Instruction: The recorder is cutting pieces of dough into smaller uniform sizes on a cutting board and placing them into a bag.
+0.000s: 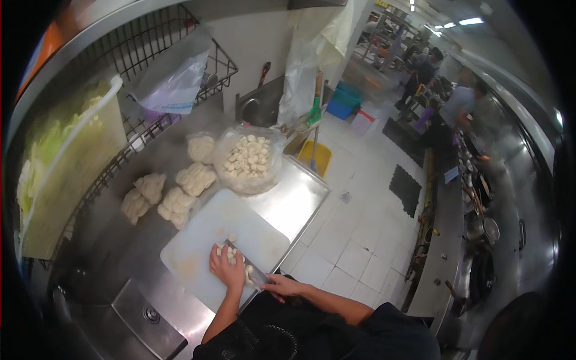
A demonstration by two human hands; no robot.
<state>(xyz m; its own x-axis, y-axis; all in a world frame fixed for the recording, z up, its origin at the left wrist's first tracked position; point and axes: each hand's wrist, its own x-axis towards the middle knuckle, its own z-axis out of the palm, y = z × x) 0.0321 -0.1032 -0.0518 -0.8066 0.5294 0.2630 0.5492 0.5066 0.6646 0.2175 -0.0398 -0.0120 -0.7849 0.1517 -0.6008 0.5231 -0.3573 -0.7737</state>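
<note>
My right hand grips the handle end of a cleaver, whose broad blade reaches up and left over a white plastic cutting board. My left hand is curled over a small cluster of pale food pieces on the board, right beside the blade. A few more pale pieces lie along the blade, and one single piece sits just past its tip. Beyond the board stands an open clear plastic bag full of similar short, round pieces.
Several bagged beige lumps lie left of the board on the steel counter. A sink basin is at lower left. Leafy vegetables fill a plastic tub on a wire rack. A person stands by the stove line across the tiled floor.
</note>
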